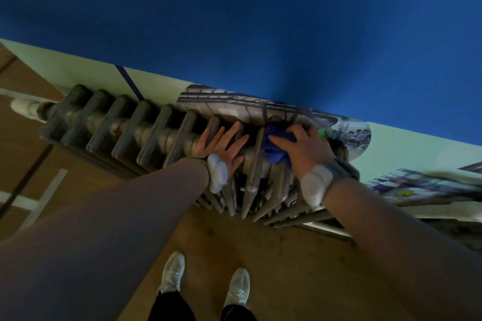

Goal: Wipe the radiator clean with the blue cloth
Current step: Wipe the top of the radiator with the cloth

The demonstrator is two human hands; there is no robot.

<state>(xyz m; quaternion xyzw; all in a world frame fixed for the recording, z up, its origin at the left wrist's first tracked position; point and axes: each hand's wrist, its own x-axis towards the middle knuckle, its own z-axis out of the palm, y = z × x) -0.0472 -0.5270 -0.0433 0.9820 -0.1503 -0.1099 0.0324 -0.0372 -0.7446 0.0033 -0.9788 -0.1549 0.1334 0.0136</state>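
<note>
Blue wall behind radiator point(146, 128); left hand point(221, 143) flat on fins, right hand point(302, 148) clutching blue cloth point(273, 151).

A wooden floor point(300, 255) carries everything here — the ribbed grey radiator point(135, 128) stands along its wall edge, and a pair of white shoes point(203, 284) is planted just before it.

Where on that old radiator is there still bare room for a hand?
Free: the radiator ribs between the left hand and the pipe end. Crowded: the right part, under the right hand pressing the blue cloth.
</note>
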